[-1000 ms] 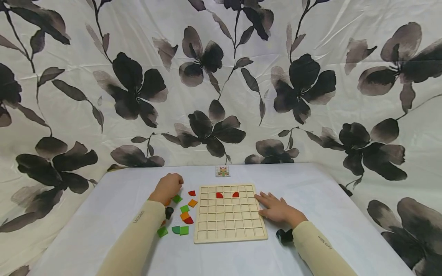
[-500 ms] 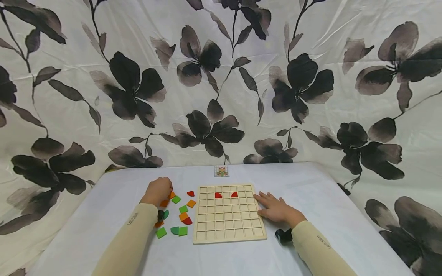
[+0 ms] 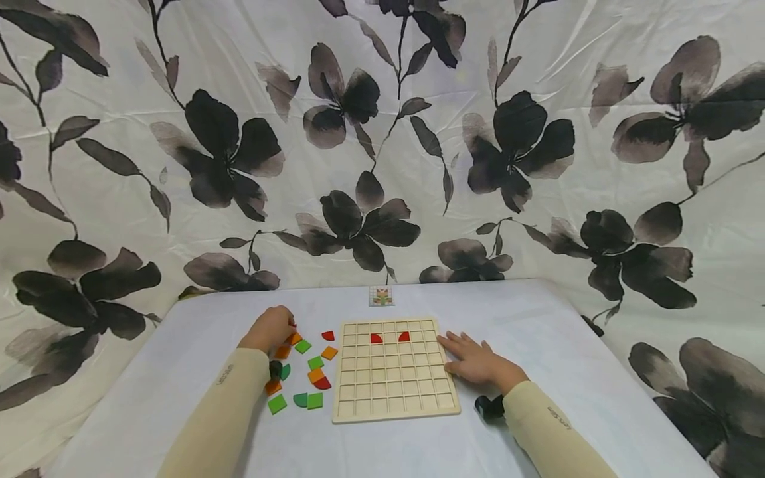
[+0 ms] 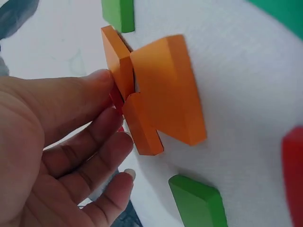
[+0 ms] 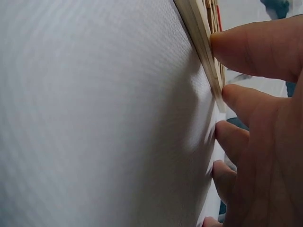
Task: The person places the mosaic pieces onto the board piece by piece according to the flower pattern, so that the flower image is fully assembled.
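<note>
At the left of the table, my left hand [image 3: 269, 330] is down among loose tiles. Its thumb and forefinger pinch a small red tile [image 4: 116, 100], mostly hidden in the left wrist view. Right against it lie several orange tiles [image 4: 165, 90], some overlapping. My right hand [image 3: 478, 358] lies with fingers extended along the right edge of a wooden grid board [image 3: 388, 380]; in the right wrist view, thumb and forefinger touch the board's side [image 5: 202, 38]. Two red quarter-circle tiles [image 3: 376, 338] sit in cells near the board's far side.
Green tiles [image 3: 277, 403], orange tiles [image 3: 329, 353] and red quarter-circles [image 3: 323, 383] are scattered left of the board. A small pattern card [image 3: 381, 296] lies at the table's far edge. A flower-printed cloth [image 3: 370, 222] hangs behind the white-covered table [image 3: 508, 312].
My left hand has moved left and slightly nearer, uncovering orange and green tiles, and a bit of red now shows at its fingertips. My right hand has stayed at the board's edge.
</note>
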A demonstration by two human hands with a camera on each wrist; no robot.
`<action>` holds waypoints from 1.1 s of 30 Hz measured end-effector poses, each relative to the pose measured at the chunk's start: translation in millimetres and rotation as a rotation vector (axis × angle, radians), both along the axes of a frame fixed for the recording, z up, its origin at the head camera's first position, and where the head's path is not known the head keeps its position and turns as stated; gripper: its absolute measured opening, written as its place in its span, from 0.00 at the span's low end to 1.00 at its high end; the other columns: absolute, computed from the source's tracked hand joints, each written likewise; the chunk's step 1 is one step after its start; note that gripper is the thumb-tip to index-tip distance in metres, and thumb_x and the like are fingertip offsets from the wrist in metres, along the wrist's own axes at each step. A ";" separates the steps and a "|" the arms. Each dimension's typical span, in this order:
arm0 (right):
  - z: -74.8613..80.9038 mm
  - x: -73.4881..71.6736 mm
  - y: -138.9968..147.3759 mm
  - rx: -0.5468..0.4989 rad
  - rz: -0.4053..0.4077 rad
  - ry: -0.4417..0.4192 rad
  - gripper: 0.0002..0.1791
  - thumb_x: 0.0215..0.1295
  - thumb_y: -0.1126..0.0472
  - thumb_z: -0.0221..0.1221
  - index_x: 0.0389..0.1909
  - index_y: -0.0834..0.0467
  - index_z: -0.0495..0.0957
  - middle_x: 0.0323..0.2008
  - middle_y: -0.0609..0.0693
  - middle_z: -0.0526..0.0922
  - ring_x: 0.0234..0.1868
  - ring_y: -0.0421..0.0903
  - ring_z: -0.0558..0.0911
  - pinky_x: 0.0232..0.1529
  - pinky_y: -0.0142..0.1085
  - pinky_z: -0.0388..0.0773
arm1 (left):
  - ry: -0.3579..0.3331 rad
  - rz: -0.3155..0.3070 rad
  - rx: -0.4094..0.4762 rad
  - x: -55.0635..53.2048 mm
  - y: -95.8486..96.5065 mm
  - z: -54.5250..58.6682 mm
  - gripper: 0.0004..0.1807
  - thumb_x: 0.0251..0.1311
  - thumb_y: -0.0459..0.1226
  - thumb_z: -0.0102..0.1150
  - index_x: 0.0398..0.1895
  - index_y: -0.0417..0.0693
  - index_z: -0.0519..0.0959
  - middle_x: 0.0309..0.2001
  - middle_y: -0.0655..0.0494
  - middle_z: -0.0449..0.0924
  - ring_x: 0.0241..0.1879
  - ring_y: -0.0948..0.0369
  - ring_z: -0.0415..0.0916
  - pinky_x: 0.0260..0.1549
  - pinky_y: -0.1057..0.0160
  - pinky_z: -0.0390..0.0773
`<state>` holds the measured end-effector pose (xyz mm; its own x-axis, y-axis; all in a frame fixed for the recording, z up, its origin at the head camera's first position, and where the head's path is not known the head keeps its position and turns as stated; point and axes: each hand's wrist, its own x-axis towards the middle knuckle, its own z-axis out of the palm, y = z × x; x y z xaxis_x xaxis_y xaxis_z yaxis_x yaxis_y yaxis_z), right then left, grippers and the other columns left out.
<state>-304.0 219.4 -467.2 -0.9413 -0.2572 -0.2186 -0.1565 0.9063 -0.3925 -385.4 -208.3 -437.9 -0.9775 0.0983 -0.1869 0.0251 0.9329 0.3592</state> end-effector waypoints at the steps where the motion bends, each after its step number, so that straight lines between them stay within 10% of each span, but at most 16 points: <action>1: -0.2 -0.3 -0.1 0.002 0.001 -0.002 0.35 0.66 0.48 0.52 0.74 0.45 0.56 0.76 0.51 0.54 0.77 0.59 0.48 0.70 0.66 0.38 | 0.001 -0.005 0.011 -1.5 -2.3 -0.9 0.14 0.63 0.36 0.59 0.46 0.34 0.79 0.38 0.47 0.81 0.35 0.55 0.74 0.48 0.51 0.78; 15: 0.7 -2.2 -3.3 0.005 0.009 -0.003 0.36 0.66 0.48 0.52 0.74 0.45 0.56 0.76 0.51 0.54 0.77 0.59 0.48 0.69 0.67 0.38 | -0.001 0.026 0.097 -4.5 -7.2 2.7 0.10 0.59 0.35 0.60 0.40 0.37 0.78 0.35 0.48 0.78 0.32 0.55 0.72 0.32 0.62 0.74; 33: 2.6 -1.6 -3.7 0.055 0.006 0.014 0.36 0.65 0.49 0.53 0.74 0.47 0.57 0.75 0.54 0.55 0.76 0.60 0.51 0.68 0.68 0.43 | 0.129 -0.182 0.052 7.1 90.9 19.0 0.07 0.59 0.35 0.63 0.38 0.41 0.81 0.33 0.52 0.78 0.32 0.58 0.71 0.36 0.61 0.76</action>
